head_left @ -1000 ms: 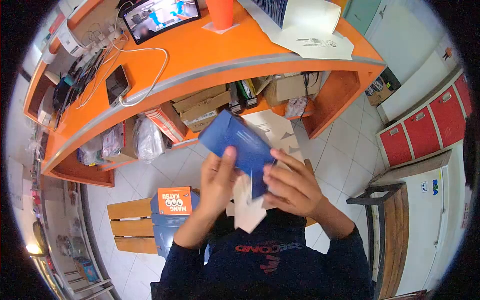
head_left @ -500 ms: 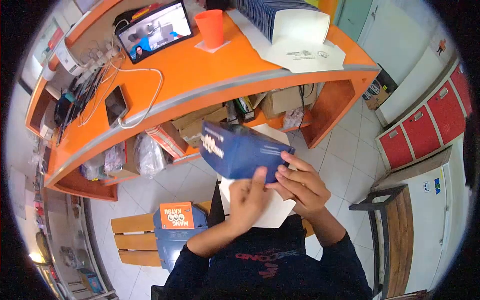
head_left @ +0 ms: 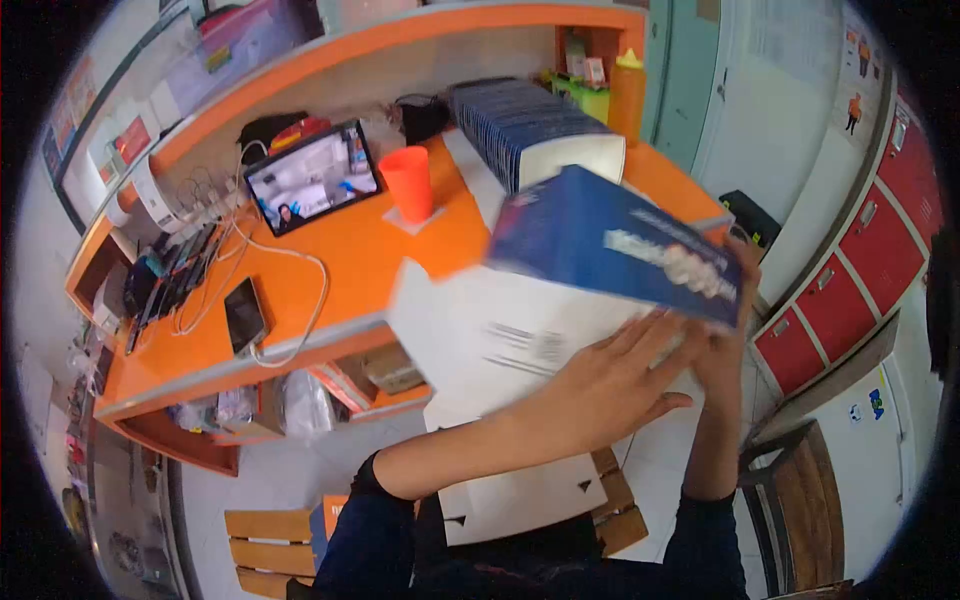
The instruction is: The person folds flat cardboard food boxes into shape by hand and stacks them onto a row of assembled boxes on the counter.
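Note:
A navy and white cardboard box (head_left: 600,240), partly folded with its flaps loose, is held up tilted before the orange desk. White lettering shows on its navy side. My left hand (head_left: 625,375) reaches across to the right, fingers stretched flat against the box's lower right part. At the box's right end is my right hand (head_left: 725,345), gripping the edge; some of its fingers are hidden or blurred. On my lap lies a flat white cardboard sheet (head_left: 530,495) with small dark slots.
The orange desk (head_left: 330,270) carries a stack of navy cardboard boxes (head_left: 530,120), an orange cup (head_left: 407,185), a tablet (head_left: 315,180) and a phone (head_left: 246,315) on a cable. Slatted wooden stools stand below. Red lockers (head_left: 830,290) and a wooden chair (head_left: 805,500) are at right.
The navy box has come up from above my lap toward the desk and right, and more of its white side shows. My left hand has moved right across it. The view has tilted up.

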Available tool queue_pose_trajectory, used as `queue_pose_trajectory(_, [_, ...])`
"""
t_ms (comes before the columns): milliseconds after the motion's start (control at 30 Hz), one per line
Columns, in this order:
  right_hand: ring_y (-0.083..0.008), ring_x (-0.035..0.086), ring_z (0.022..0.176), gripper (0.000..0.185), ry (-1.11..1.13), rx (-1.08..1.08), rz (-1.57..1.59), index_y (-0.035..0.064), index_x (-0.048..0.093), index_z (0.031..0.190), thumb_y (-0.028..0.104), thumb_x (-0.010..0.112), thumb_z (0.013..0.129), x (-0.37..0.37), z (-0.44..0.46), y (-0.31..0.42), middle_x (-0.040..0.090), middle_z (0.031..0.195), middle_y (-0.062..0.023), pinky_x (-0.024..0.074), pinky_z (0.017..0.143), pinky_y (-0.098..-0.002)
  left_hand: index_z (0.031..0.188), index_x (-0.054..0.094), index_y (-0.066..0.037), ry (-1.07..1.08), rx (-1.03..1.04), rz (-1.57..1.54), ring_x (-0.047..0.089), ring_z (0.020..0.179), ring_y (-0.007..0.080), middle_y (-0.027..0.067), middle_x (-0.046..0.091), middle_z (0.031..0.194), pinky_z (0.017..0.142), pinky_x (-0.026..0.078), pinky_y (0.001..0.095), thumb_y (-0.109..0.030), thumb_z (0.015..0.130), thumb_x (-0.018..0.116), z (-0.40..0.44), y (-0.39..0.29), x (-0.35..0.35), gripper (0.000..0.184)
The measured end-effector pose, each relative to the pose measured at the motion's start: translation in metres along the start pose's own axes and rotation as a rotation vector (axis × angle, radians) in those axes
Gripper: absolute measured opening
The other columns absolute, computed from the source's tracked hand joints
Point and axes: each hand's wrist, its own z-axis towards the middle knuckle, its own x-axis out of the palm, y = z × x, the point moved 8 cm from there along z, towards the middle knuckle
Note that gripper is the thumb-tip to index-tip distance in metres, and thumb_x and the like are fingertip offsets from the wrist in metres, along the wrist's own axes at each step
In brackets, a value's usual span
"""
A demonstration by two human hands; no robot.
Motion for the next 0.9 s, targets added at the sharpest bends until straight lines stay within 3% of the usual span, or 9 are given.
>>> queue_pose_trajectory(100, [-0.0231,0.049,0.120,0.065,0.023,0.218,-0.036,0.0107,0.036,0.139,-0.004,0.062,0.081,-0.025,0.057,-0.082,0.049,0.130,-0.0136,0.0447,0.097,-0.0340,0.106,0.059,-0.003,0.050,0.016,-0.012,0.065,0.082,0.0309,0.0166,0.061,0.090,0.067,0.054,0.0374,-0.027,0.082,0.071,0.022,0.004,-0.017,0.036])
queue_pose_trajectory(200, [-0.0242,0.052,0.119,0.062,0.226,0.278,-0.254,0.0091,0.036,0.139,-0.005,0.058,0.083,-0.024,0.100,-0.138,0.053,0.130,-0.0159,0.0452,0.097,-0.0343,0.102,0.058,-0.003,0.130,-0.188,0.090,0.063,0.087,0.0305,0.0172,0.060,0.098,0.067,0.054,0.0372,-0.026,0.082,0.072,0.014,0.063,-0.032,0.033])
queue_pose_trajectory(267, [-0.0265,0.055,0.118,0.061,0.323,0.317,-0.368,0.0076,0.037,0.139,-0.002,0.059,0.084,-0.015,0.116,-0.179,0.055,0.131,-0.0182,0.0455,0.097,-0.0353,0.099,0.053,0.000,0.116,-0.480,0.080,0.062,0.090,0.0333,0.0172,0.058,0.096,0.069,0.053,0.0387,-0.028,0.080,0.075,0.008,0.132,-0.034,0.040])
queue_pose_trajectory(333, [-0.0312,0.055,0.117,0.061,0.367,0.369,-0.436,0.0066,0.038,0.139,0.002,0.061,0.083,-0.001,0.127,-0.229,0.052,0.133,-0.0213,0.0444,0.098,-0.0379,0.104,0.048,0.002,0.177,-0.591,0.168,0.058,0.095,0.0370,0.0201,0.054,0.105,0.075,0.050,0.0416,-0.030,0.077,0.076,0.003,0.186,-0.031,0.051])
queue_pose_trajectory(467, [-0.0357,0.055,0.116,0.064,0.387,0.317,-0.488,0.0035,0.039,0.139,0.010,0.067,0.081,0.034,0.138,-0.238,0.052,0.131,-0.0246,0.0412,0.101,-0.0396,0.111,0.035,0.001,0.177,-0.674,0.205,0.058,0.095,0.0409,0.0216,0.049,0.099,0.079,0.049,0.0444,-0.033,0.070,0.083,-0.009,0.256,-0.015,0.072])
queue_pose_trajectory(567, [-0.0364,0.058,0.111,0.064,0.395,0.347,-0.389,0.0012,0.040,0.137,0.015,0.070,0.081,0.050,0.138,-0.230,0.057,0.124,-0.0231,0.0412,0.100,-0.0409,0.117,0.030,0.001,0.182,-0.713,0.313,0.057,0.099,0.0414,0.0238,0.042,0.113,0.082,0.048,0.0463,-0.032,0.065,0.086,-0.010,0.277,-0.016,0.083])
queue_pose_trajectory(667, [-0.0314,0.061,0.105,0.064,0.382,0.403,-0.177,0.0017,0.041,0.136,0.019,0.072,0.082,0.048,0.133,-0.236,0.061,0.117,-0.0195,0.0499,0.089,-0.0404,0.126,0.026,0.003,0.172,-0.776,0.355,0.050,0.113,0.0434,0.0254,0.036,0.123,0.094,0.045,0.0464,-0.032,0.065,0.085,-0.017,0.299,-0.020,0.093])
queue_pose_trajectory(767, [-0.0247,0.064,0.099,0.064,0.431,0.684,0.036,0.0035,0.043,0.135,0.019,0.074,0.082,0.050,0.125,-0.229,0.062,0.113,-0.0163,0.0572,0.075,-0.0367,0.139,0.016,0.003,0.025,-0.495,0.303,0.036,0.129,0.0443,0.0265,0.028,0.136,0.106,0.037,0.0459,-0.032,0.069,0.083,-0.008,0.291,-0.032,0.103])
queue_pose_trajectory(900, [-0.0200,0.064,0.097,0.065,0.444,0.605,0.082,0.0045,0.043,0.136,0.012,0.075,0.079,0.049,0.125,-0.229,0.063,0.111,-0.0147,0.0589,0.070,-0.0318,0.146,0.017,-0.006,0.101,-0.348,0.182,0.025,0.137,0.0423,0.0239,0.019,0.148,0.112,0.029,0.0467,-0.034,0.073,0.080,0.013,0.287,-0.033,0.101])
